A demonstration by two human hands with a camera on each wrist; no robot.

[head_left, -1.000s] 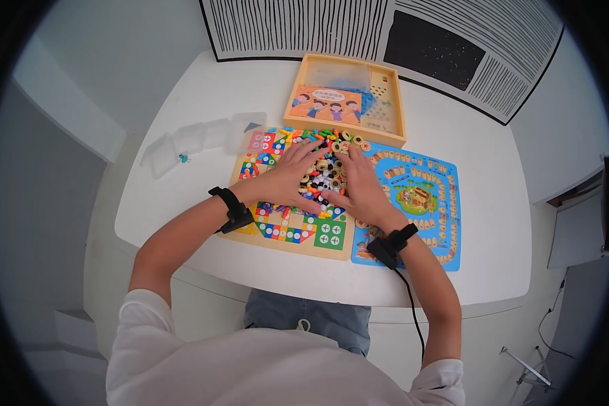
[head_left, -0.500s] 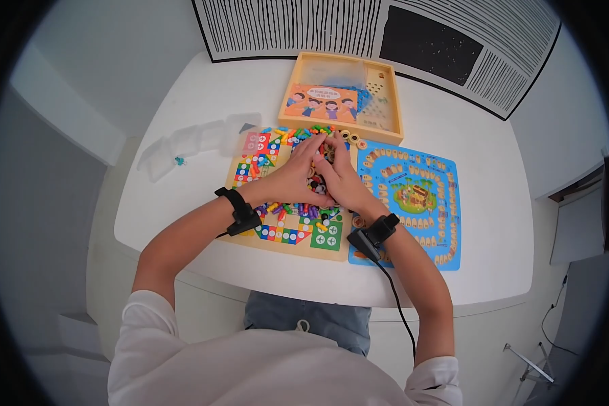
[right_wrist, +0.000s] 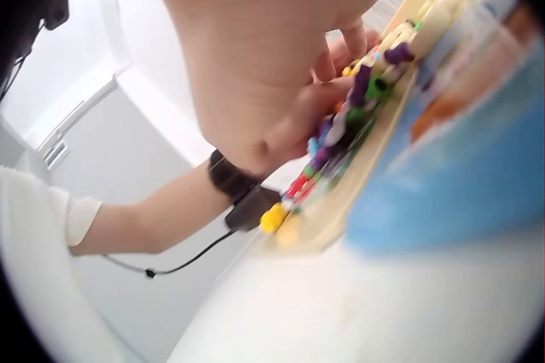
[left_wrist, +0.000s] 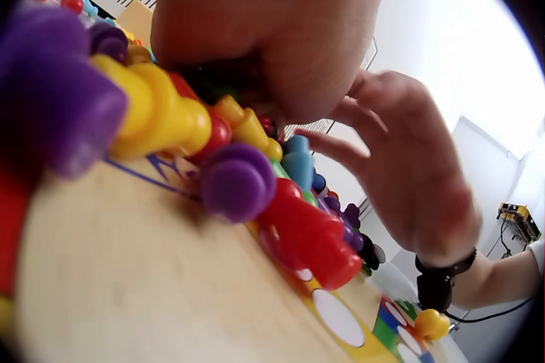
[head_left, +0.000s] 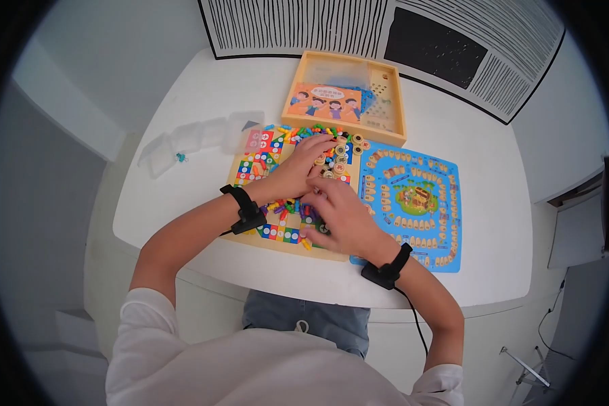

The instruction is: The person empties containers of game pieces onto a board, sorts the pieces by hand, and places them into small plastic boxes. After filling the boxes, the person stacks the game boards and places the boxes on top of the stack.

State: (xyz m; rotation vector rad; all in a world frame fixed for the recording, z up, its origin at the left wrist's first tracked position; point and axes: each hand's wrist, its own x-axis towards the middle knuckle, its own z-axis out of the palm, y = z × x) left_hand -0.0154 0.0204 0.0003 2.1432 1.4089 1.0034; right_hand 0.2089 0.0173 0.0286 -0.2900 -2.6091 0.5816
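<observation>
Your left hand (head_left: 298, 169) bends over the little bright pegs (left_wrist: 315, 240) and round wooden discs (head_left: 340, 168), which lie in a heap on the tan board (head_left: 277, 231), and I can't tell if it grips any. Your right hand (head_left: 350, 220), over the tan board's right side, is open with loose, spread fingers. The blue board (head_left: 416, 197) lies right of the tan board, and the wooden box (head_left: 400, 111) sits just behind it.

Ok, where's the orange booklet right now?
In the head view, the orange booklet lies in the wooden box, toward its left side, beside a blue item.
</observation>
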